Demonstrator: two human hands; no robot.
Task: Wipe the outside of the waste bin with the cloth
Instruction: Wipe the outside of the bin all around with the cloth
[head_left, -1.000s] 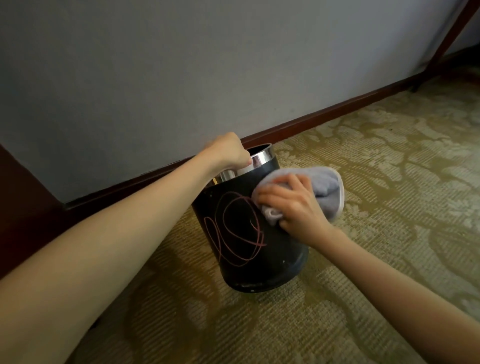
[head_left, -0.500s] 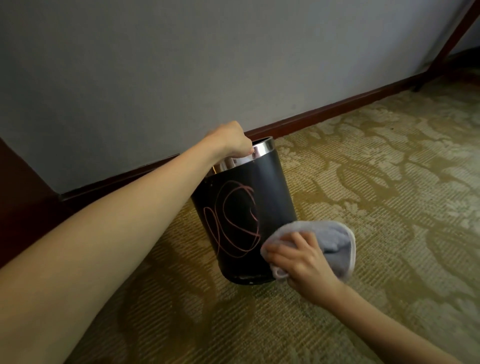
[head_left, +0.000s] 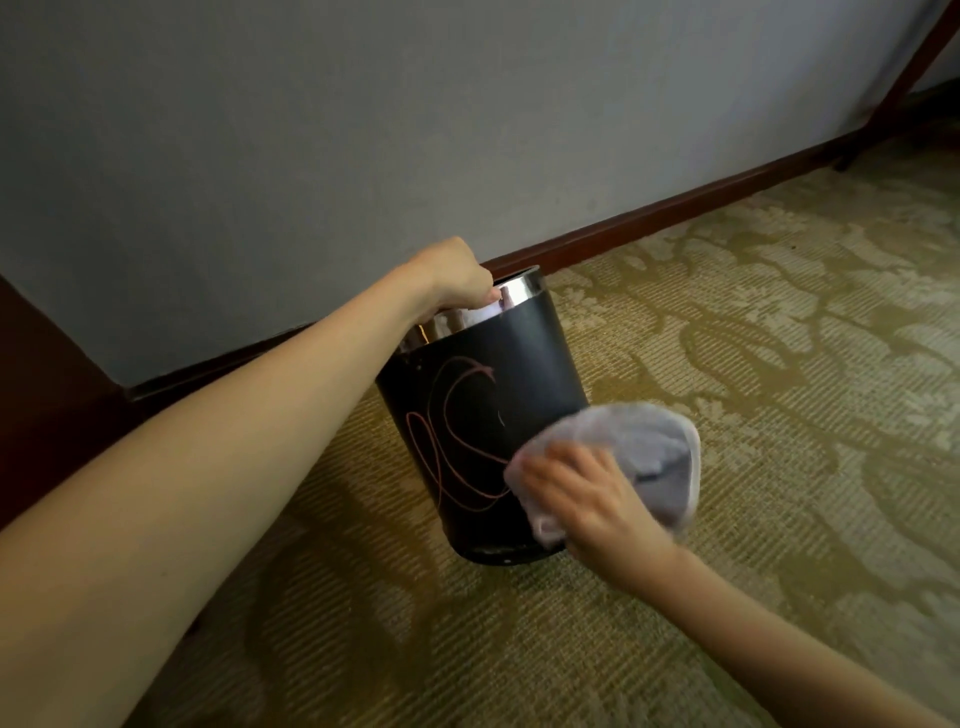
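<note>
The waste bin (head_left: 483, 415) stands at the centre of the frame on the carpet (head_left: 753, 338), leaning a little with its top toward the wall (head_left: 363, 130). It is a black cylinder with a shiny metal rim and a looping pink scribble on its near side. Its lower right flank is hidden behind the cloth (head_left: 644, 452) and the right hand (head_left: 587, 499), and the far side of the rim is cut off by the left hand (head_left: 454, 278).

The left hand's grip is closed over the rim, fingers curled inside the opening; what lies within the bin cannot be made out beyond a pale patch. The right hand is blurred, its grip pressed flat on the pale grey cloth, holding it against the bin's lower right side. How the cloth is folded is hard to tell.

The carpet is olive and tan with a large leafy pattern, and runs across the lower and right parts of the frame. A dark wooden skirting board (head_left: 675, 218) lines the grey wall. At the upper right a slanted dark wooden leg (head_left: 914, 67) is only partly in frame, and dark wood fills the left edge.
</note>
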